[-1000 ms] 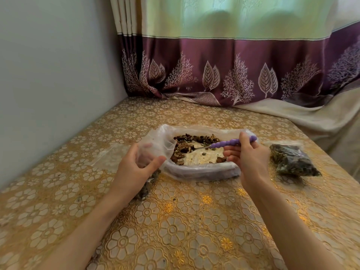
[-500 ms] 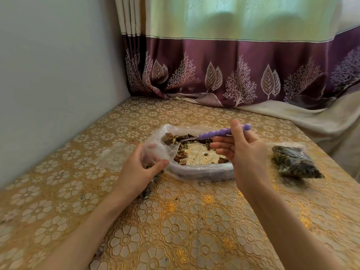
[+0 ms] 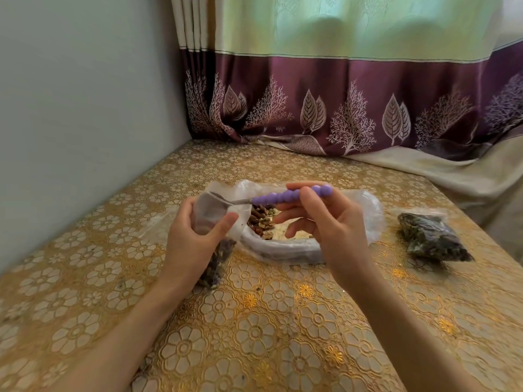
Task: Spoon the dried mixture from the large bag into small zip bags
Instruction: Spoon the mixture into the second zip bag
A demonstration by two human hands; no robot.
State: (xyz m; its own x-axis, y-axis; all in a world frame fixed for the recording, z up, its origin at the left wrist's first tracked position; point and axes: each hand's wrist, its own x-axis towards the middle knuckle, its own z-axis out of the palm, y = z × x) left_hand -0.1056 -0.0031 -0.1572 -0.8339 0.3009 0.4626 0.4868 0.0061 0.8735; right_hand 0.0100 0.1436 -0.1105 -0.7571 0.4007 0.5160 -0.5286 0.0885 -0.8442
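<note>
Left hand (image 3: 195,236) holds a small zip bag (image 3: 210,215) open above the tabletop (image 3: 283,335); right hand (image 3: 325,227) pinches the purple spoon (image 3: 283,197), bowl at its mouth. The large bag (image 3: 353,222) lies just behind. If the mouth sags, mixture could spill.

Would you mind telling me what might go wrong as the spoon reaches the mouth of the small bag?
1. The left hand pinches the small zip bag by thin film; if its mouth folds shut, mixture may spill onto the tablecloth.
2. The right hand holds the spoon near its handle end, so the bowl could tip early.
3. The large bag lies open under the hands; a bump could scatter its contents.
</note>
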